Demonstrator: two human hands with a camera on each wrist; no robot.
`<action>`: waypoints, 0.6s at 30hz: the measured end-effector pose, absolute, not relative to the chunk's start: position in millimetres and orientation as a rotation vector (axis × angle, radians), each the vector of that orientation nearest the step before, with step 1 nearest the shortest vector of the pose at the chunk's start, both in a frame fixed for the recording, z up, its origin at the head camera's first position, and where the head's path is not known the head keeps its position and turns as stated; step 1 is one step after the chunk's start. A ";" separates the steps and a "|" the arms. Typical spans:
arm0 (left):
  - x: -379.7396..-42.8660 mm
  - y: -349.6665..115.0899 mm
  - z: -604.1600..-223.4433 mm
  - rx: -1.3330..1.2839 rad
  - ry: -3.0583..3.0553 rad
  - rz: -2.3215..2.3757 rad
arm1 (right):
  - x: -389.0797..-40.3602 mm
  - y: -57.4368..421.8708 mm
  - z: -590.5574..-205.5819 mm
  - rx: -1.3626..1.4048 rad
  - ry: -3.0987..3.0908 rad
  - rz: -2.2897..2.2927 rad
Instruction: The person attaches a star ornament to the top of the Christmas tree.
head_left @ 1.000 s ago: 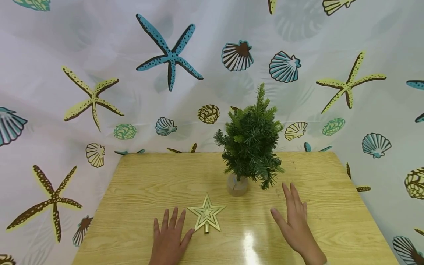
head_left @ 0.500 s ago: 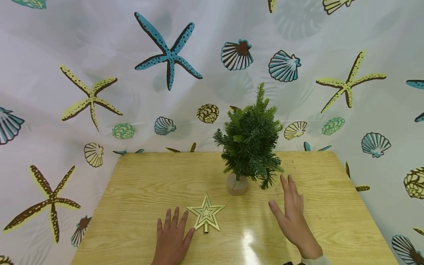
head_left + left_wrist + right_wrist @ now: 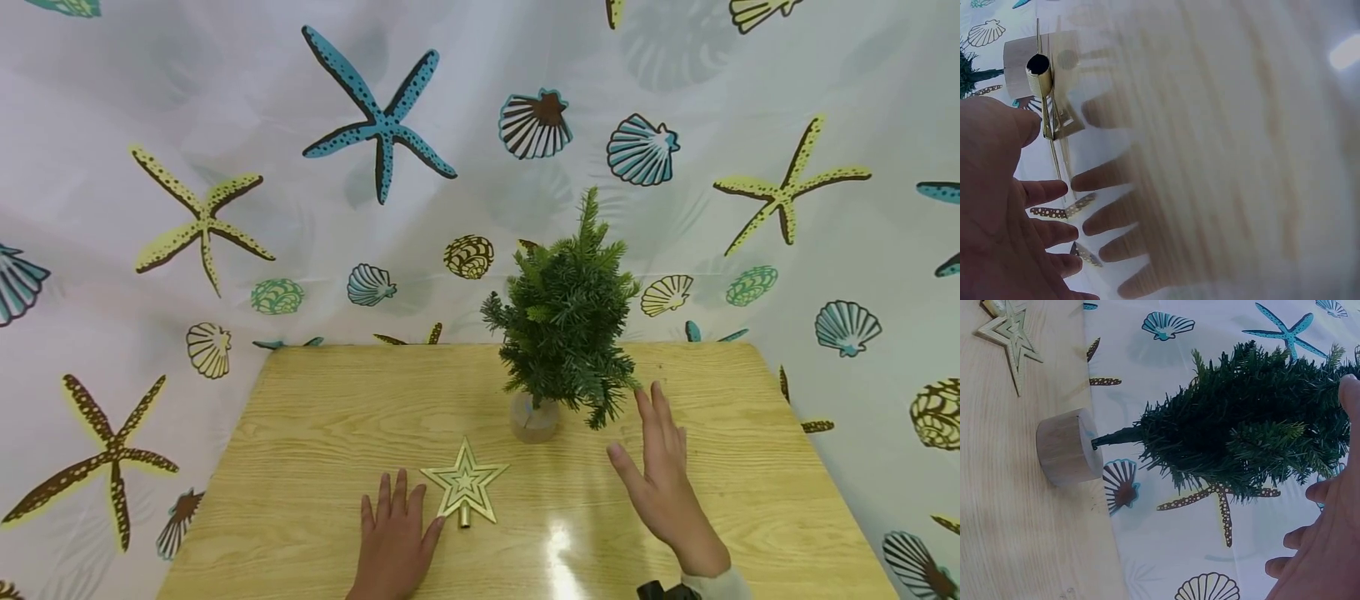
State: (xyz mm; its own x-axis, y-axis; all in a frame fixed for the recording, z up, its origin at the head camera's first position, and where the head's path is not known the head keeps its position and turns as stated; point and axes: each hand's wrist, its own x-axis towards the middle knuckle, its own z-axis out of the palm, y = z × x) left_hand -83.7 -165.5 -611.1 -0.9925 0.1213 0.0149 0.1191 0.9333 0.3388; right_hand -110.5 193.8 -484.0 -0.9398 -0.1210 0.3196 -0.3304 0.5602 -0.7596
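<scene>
A small artificial Christmas tree (image 3: 570, 321) stands upright on its round wooden base (image 3: 534, 418), right of the table's middle. Nearer the front, a gold star tree topper (image 3: 465, 481) lies flat, its short tube toward the person. My left hand (image 3: 395, 533) is just left of the star, palm down with fingers straight and spread, the thumb tip close to the star's lower left point. In the left wrist view, its fingers are mirrored in the glossy tabletop. My right hand (image 3: 662, 487) holds nothing, fingers extended, thumb apart, fingertips near the tree's lower right branches.
The light wooden table (image 3: 337, 400) reaches back to a white curtain (image 3: 480, 50) printed with starfish and shells, which also hangs at both sides. A black device (image 3: 667, 592) shows at the right wrist by the front edge.
My right hand has moved forward, closer to the tree's lower branches, and its cuff has come into view. My left hand has shifted slightly right toward the star. Tree and star stay put.
</scene>
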 end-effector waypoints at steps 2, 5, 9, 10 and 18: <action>-83.8 -164.6 -610.3 0.187 3.076 0.539 | -111.2 193.7 -481.1 0.388 -2.556 1.322; -84.0 -164.1 -609.5 0.192 3.079 0.538 | -112.8 193.4 -476.4 0.403 -2.546 1.331; -86.0 -164.0 -610.1 0.195 3.081 0.538 | -116.1 192.7 -471.6 0.410 -2.533 1.357; -86.8 -163.9 -610.3 0.194 3.081 0.536 | -117.2 192.4 -470.9 0.410 -2.528 1.365; -91.0 -159.3 -610.7 0.179 3.071 0.509 | -125.2 190.4 -466.2 0.408 -2.487 1.398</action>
